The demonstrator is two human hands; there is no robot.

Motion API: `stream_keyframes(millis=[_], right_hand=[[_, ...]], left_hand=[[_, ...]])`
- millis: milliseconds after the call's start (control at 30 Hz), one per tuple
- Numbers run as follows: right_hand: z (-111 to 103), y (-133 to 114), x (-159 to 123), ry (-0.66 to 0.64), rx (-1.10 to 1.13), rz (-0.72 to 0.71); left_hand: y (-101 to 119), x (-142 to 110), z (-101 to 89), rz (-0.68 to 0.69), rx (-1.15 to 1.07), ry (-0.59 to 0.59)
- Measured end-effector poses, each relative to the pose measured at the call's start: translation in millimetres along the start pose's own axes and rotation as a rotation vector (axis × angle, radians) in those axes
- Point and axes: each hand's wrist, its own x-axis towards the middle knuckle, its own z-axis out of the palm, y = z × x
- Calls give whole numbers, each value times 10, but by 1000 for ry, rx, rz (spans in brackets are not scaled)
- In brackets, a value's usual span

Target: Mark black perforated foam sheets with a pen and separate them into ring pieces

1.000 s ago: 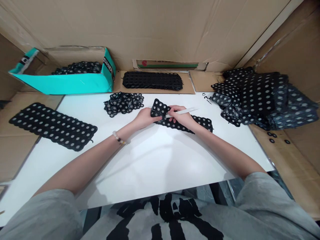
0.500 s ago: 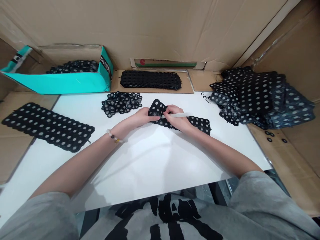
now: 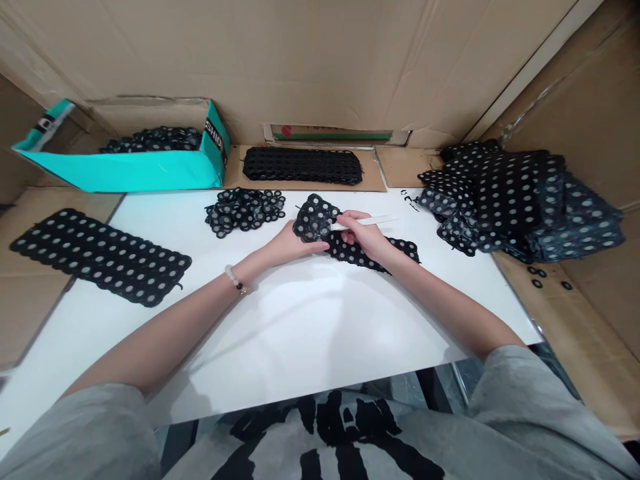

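Note:
A black perforated strip (image 3: pixel 360 252) with pale round holes lies across the white table (image 3: pixel 280 333), its left end curled up. My left hand (image 3: pixel 293 240) grips that raised end from below. My right hand (image 3: pixel 364 235) is closed on a thin white stick (image 3: pixel 371 221) whose near end touches the strip's lifted part. A heap of loose black rings (image 3: pixel 245 209) sits just left of my hands.
Another perforated strip (image 3: pixel 100 255) lies at the table's left edge. A teal box (image 3: pixel 125 168) holds more black pieces at back left. A flat black stack (image 3: pixel 303 165) rests at the back, and a big pile of strips (image 3: pixel 520 200) at right. Cardboard walls surround the table.
My left hand has lifted and curled the strip's left end higher. The white stick has tilted and shifted slightly in my right hand. The view wobbled a little.

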Motion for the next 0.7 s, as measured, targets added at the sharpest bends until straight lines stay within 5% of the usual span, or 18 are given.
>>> stream_keyframes(millis=[433, 700], right_hand=[[17, -28, -10, 69, -13, 2], [20, 60, 24, 39, -19, 4]], left_hand=[[61, -32, -9, -248, -85, 155], [-6, 7, 6, -154, -7, 175]])
